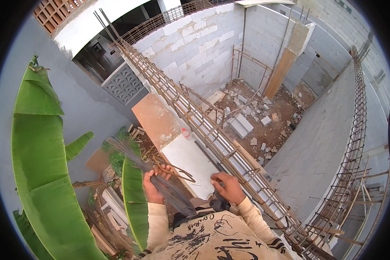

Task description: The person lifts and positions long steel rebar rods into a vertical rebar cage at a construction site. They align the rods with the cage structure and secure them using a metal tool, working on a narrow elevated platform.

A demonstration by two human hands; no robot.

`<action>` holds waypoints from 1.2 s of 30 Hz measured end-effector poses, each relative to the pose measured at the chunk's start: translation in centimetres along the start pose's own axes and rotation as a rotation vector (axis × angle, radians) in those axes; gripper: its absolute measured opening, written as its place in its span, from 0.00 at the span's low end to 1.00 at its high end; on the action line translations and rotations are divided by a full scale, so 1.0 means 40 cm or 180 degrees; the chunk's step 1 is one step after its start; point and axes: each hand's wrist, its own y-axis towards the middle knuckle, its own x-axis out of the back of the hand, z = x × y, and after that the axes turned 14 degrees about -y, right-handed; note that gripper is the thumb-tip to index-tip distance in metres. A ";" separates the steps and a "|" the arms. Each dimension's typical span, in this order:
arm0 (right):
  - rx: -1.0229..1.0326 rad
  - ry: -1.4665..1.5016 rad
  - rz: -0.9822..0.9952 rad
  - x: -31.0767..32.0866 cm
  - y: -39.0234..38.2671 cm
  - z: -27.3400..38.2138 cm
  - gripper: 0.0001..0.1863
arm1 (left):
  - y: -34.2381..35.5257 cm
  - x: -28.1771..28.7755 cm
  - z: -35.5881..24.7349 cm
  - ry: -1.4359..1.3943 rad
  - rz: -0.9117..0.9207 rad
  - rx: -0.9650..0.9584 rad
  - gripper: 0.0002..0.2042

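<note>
My left hand is closed around a long bundle of thin grey wires, along with rusty bent steel pieces that stick out to the right. The wire ends reach down to my waist. My right hand has curled fingers beside a dark item at my waist; what it holds, if anything, is hidden. Just beyond my hands is a white ledge, with a small plastic bottle near its far end. A long rebar cage runs along the wall top on my right.
Large banana leaves rise at left over lumber and debris below. A walled pit of pale blocks holds rubble and a leaning board. Another rebar cage tops the right wall, with scaffolding poles beyond.
</note>
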 end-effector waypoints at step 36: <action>0.0802 -0.0470 0.0701 -0.471 0.968 0.163 0.64 | 0.686 -0.052 -0.583 -0.0438 -0.0198 0.0336 0.11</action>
